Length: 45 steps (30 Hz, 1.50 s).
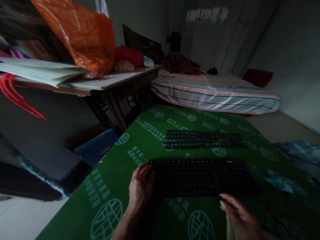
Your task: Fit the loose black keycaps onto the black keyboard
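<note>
A black keyboard lies flat on the green printed table top. Its key area looks dark, and I cannot tell which keys are in place. My left hand grips the keyboard's left end, fingers over the upper corner and thumb on the near side. At the front edge, right of centre, my right hand is closed in a pinch; whatever sits between its fingertips is too small and dark to name. Something pale shows below that hand. Beyond the keyboard, black keycaps lie in several rows.
A crumpled blue cloth rests at the table's right side. To the left stands a desk with an orange plastic bag and papers. Behind the table is a bed with a striped cover.
</note>
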Available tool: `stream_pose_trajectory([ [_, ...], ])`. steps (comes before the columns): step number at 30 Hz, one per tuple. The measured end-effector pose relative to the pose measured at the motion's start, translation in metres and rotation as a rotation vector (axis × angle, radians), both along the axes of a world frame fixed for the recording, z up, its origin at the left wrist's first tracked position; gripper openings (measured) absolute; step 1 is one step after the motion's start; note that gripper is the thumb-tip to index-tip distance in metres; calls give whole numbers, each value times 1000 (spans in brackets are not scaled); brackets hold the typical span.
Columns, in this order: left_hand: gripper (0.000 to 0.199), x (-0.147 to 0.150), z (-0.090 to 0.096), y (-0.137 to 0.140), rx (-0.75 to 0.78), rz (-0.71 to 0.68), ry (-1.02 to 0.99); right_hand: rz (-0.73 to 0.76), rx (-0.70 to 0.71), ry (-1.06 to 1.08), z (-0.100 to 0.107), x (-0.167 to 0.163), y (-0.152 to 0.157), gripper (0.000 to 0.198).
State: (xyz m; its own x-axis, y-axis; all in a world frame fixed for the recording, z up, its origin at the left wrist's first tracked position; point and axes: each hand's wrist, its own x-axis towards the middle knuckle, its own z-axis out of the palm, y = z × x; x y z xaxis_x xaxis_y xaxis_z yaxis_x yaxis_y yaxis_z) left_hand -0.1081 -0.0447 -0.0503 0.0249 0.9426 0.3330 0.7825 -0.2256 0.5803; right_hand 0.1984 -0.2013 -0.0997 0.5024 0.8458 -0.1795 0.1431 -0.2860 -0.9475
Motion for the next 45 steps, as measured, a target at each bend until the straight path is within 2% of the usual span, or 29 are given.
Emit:
stream_pose_trajectory([
  [15, 31, 0, -2, 2, 3, 4, 12, 5, 50, -21, 5, -5, 3, 43],
  [21, 30, -1, -3, 2, 10, 15, 32, -97, 55, -117, 8, -18, 2, 43],
  [30, 33, -2, -3, 4, -2, 14, 40, 23, 26, -52, 3, -3, 4, 42],
  [37, 32, -2, -2, 4, 14, -9, 27, 34, 23, -26, -3, -3, 2, 40],
  [45, 31, -2, -3, 5, 21, 1, 25, 29, 52, -17, 1, -4, 3, 36],
])
